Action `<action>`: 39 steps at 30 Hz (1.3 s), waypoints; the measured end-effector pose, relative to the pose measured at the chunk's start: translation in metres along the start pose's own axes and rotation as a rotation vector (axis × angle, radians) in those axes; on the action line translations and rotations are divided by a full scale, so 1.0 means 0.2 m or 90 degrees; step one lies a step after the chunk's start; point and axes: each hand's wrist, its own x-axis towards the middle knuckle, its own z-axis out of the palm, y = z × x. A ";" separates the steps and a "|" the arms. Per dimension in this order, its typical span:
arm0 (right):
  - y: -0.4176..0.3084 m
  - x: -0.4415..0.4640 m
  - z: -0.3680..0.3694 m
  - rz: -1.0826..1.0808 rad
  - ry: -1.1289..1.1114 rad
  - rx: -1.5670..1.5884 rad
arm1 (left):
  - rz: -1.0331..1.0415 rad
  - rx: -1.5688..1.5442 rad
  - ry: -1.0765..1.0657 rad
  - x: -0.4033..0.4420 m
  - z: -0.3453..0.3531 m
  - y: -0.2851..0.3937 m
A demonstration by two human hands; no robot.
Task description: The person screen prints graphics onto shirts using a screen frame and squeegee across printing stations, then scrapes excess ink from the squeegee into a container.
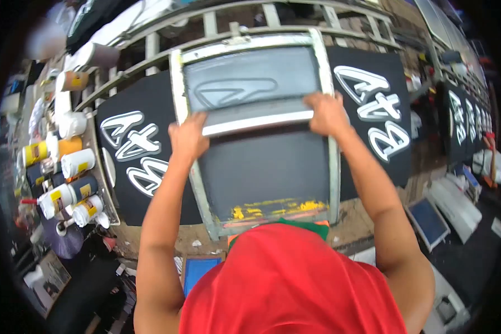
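Note:
A wide squeegee (256,123) with a pale edge lies across a framed screen (327,83). My left hand (190,138) is closed on its left end, and my right hand (328,115) is closed on its right end. Above the squeegee, part of a letter outline shows through the grey mesh (250,67). Yellow smears (281,208) mark the lower part of the screen. On either side lie black fabric panels printed with white lettering, one at the left (114,192) and one at the right (353,167).
Paint tubs (78,163) crowd the left side. A metal rail rack (210,25) runs behind the screen. More printed black panels (456,150) are at the far right. A small blue-meshed frame (428,222) lies at the lower right.

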 end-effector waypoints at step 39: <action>-0.13 -0.66 -0.02 -0.053 0.151 0.019 | 0.072 -0.081 0.219 -0.62 -0.04 0.09</action>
